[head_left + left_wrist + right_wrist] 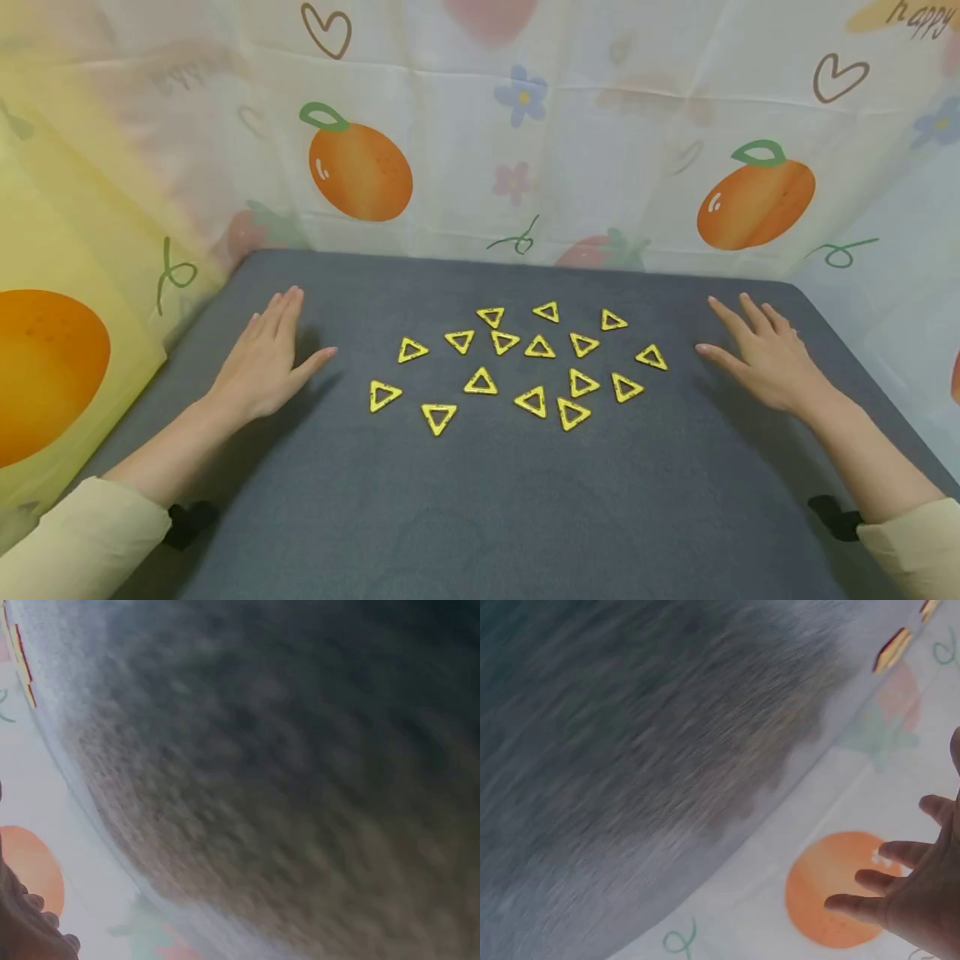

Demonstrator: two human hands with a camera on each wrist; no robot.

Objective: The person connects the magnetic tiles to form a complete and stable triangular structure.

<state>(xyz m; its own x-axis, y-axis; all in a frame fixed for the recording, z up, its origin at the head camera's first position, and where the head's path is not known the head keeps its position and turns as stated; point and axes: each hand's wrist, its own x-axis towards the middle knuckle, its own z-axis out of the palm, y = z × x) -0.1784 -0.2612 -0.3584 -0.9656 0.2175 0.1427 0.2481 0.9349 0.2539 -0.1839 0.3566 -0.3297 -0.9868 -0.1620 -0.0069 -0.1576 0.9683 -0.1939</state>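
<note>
**Yellow triangles (540,355) between a left hand (266,354) and a right hand (768,354)**

Sixteen hollow triangles, loosely scattered across the middle of the head view, pointing every which way. Left hand at middle left, fingers straight and close together, thumb apart; right hand at middle right, fingers straight and spread. Both palms unladen, with a strip of dark tabletop (480,475) between each thumb and the nearest triangle. Pale sleeves (90,533) in the lower left and lower right corners, dark pieces (191,523) just beside the cuffs.

Tabletop matt grey, rounded at the far corners, with soft shadows under both arms. Behind, a pale fabric backdrop (450,67) printed with oranges, hearts, flowers and strawberries; yellow along the left edge.

Lettering at upper right cut by the frame. In the left wrist view, fingertips only at lower left and slivers of triangle at upper left; in the right wrist view, hand cropped at the right edge, triangles edge-on at upper right. Nearest surface blurred in both.
</note>
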